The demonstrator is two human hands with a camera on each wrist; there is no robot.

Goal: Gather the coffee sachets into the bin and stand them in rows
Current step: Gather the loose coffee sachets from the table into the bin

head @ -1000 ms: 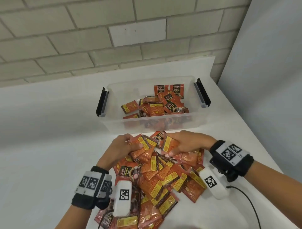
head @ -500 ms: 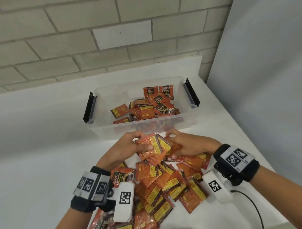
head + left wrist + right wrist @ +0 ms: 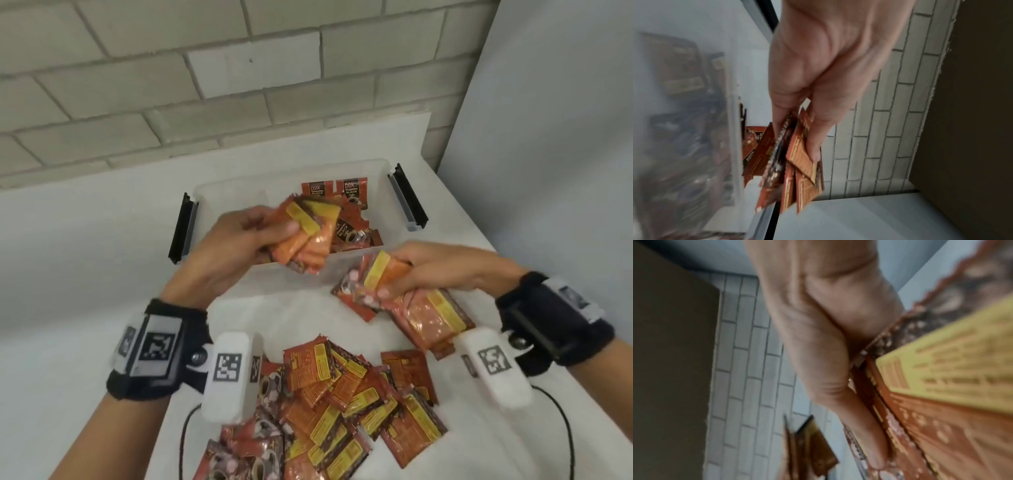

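Note:
A clear plastic bin (image 3: 342, 168) with black side latches stands at the back of the white table. Several red-and-yellow coffee sachets (image 3: 349, 233) lie loose inside it, two upright against its far wall. My left hand (image 3: 239, 246) grips a fanned bunch of sachets (image 3: 308, 236) above the bin's front rim; the same bunch (image 3: 797, 170) shows in the left wrist view. My right hand (image 3: 435, 270) grips another bunch of sachets (image 3: 411, 301) just in front of the bin's right front corner, blurred in the right wrist view (image 3: 931, 402). A loose pile of sachets (image 3: 342, 404) lies on the table near me.
A grey brick wall (image 3: 239, 85) rises behind the table and a pale panel (image 3: 548, 137) closes off the right side. The table's right edge (image 3: 582, 387) runs close by my right wrist. A thin black cable (image 3: 565, 428) trails from the right wrist camera.
Both hands have lifted bunches of sachets off the pile. The left hand has risen to the bin's front rim; the right has risen a little beside it.

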